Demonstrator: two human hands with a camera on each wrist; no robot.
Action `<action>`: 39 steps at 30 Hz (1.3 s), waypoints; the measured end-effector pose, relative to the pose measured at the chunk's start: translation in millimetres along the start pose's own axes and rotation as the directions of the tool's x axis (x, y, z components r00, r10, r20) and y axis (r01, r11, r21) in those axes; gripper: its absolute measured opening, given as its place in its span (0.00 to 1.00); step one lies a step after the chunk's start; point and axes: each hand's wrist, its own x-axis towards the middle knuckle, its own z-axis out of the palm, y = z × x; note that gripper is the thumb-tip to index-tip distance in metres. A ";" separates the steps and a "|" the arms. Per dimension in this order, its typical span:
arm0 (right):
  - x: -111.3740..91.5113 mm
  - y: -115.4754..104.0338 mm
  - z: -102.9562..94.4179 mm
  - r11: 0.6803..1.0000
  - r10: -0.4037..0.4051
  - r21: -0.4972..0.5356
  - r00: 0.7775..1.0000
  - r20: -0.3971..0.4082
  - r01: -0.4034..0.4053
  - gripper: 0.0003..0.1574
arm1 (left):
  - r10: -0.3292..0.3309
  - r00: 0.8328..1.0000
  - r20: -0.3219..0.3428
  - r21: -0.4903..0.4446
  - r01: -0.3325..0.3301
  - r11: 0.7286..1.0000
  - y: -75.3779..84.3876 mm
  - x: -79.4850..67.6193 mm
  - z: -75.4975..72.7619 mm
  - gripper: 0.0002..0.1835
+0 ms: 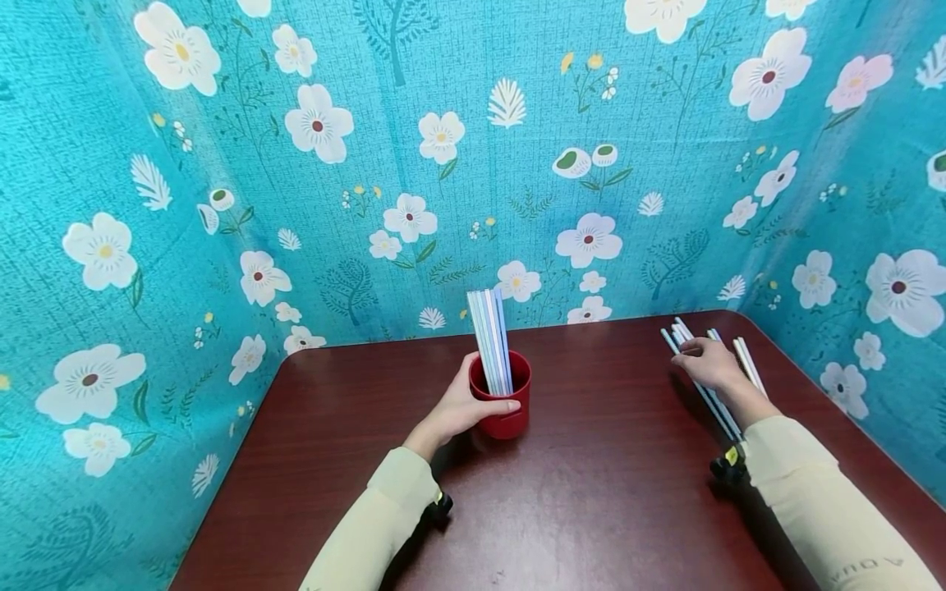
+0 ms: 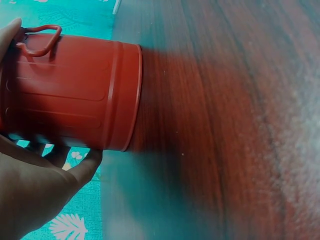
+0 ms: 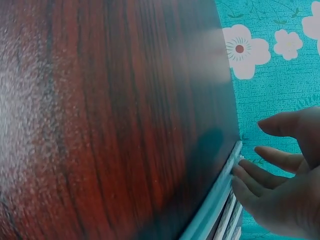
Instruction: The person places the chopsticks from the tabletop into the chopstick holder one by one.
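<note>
My left hand (image 1: 467, 404) grips a red metal pail (image 1: 510, 424) that stands upright on the table, its thumb across the near side. In the left wrist view the pail (image 2: 65, 90) shows a small wire handle (image 2: 50, 42). A bundle of pale blue and white straws (image 1: 489, 341) stands in the pail, leaning slightly left. At the right, my right hand (image 1: 711, 367) is over more straws (image 1: 713, 402) lying on the table. The right wrist view shows its thumb and index finger apart, with lower fingers (image 3: 250, 180) touching or very near the straws (image 3: 212, 205).
The dark red-brown wooden table (image 1: 591, 492) meets a teal flowered cloth (image 1: 458, 180) at its back and sides. A few white straws (image 1: 750, 363) lie to the right of my right hand, near the table's right edge. Both wrists carry small black devices (image 1: 727, 466).
</note>
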 end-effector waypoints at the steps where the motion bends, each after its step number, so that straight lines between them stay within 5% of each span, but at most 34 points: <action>1: -0.2 -0.8 0.4 1.000 -0.004 -0.007 1.000 0.000 0.004 0.31 | 0.001 1.000 -0.002 0.000 -0.001 1.000 -0.1 0.1 -0.1 0.51; 23: 6.6 0.6 17.0 0.994 -0.044 -0.103 0.998 -0.053 0.038 0.20 | -0.002 1.000 -0.008 0.003 0.002 1.000 -0.7 -0.4 0.6 0.52; 30: 10.8 -4.4 22.6 0.991 0.004 -0.133 0.997 -0.074 -0.014 0.17 | 0.001 1.000 -0.006 -0.003 -0.001 1.000 -2.6 -1.2 1.4 0.51; 39: 10.7 -24.9 17.4 0.982 0.039 -0.186 0.998 0.051 -0.029 0.11 | 0.008 1.000 -0.005 -0.003 -0.008 1.000 -2.0 -0.5 1.3 0.51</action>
